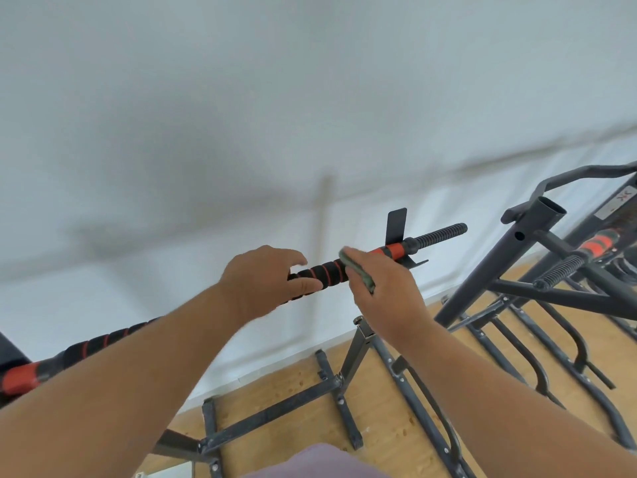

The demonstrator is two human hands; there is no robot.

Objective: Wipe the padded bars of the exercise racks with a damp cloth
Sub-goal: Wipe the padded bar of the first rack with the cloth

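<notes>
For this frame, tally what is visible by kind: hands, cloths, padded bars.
Hands: 2, left hand on the near bar, right hand holding the cloth
Cloths: 1, green cloth
Padded bars: 2, the near bar and the far bar on the right rack
Total: 5

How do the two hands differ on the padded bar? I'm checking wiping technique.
The right hand holds a green cloth against the padded bar; the left hand is bare. The left hand sits farther from the bar's threaded end than the right hand. Both are at the same bar.
</notes>
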